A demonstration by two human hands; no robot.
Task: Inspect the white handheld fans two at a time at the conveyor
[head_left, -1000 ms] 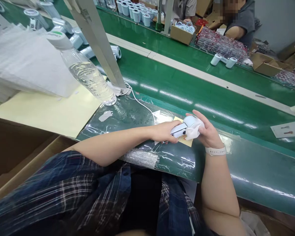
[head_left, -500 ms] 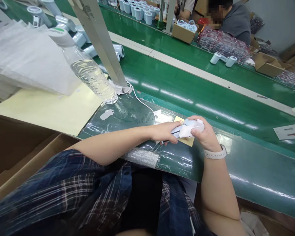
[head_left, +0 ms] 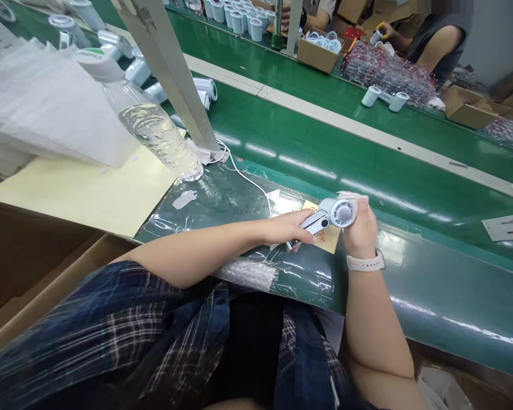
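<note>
A light-blue handheld fan (head_left: 321,221) is held over the bench, its round grille facing up toward me. My left hand (head_left: 289,228) is closed around the fan's handle. At the head of the fan, my right hand (head_left: 361,232) presses a thin white cloth (head_left: 354,196) to the far right side; the fingers behind it are partly hidden. Beneath the fan lies a yellow paper note (head_left: 330,240) with red writing. A white cable (head_left: 250,181) runs across the bench toward my left forearm.
A clear water bottle (head_left: 154,128) stands left, beside white foam sheets (head_left: 47,108) and a metal post (head_left: 171,74). Several fan bodies (head_left: 139,71) lie behind them. Beyond the green conveyor (head_left: 290,136), co-workers sit near a carton (head_left: 318,56) of blue rings and wired parts (head_left: 389,71).
The fan has turned so its grille now shows. My right hand and the cloth have shifted from over the head to its right side. A co-worker across the belt has moved right.
</note>
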